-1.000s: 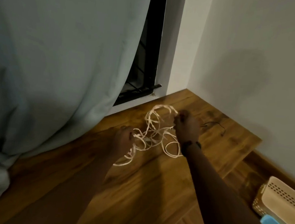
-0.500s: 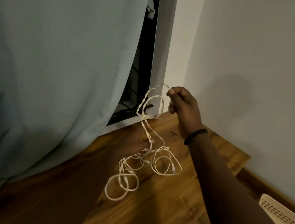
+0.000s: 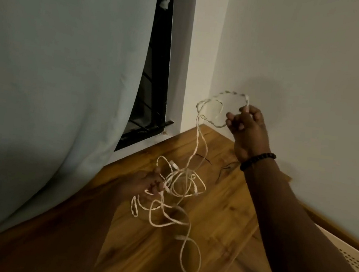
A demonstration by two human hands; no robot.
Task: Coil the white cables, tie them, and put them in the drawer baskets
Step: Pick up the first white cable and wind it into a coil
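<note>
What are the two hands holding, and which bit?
Both hold the tangled white cable. The right hand pinches a loop near its top; the left hand grips the bunched middle, and loose loops dangle below.

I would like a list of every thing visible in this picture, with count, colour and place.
white cable: one tangled, white, hanging between the two hands above the table
table: one, brown wood, in the corner
curtain: one, pale blue-grey, left
window: one, dark, behind the curtain edge
wall: one, whitish, right
basket: one, cream, perforated, lower right edge
bracelet: one, black beads, right wrist
left hand: gripping the lower tangle
right hand: raised, gripping a loop
</note>
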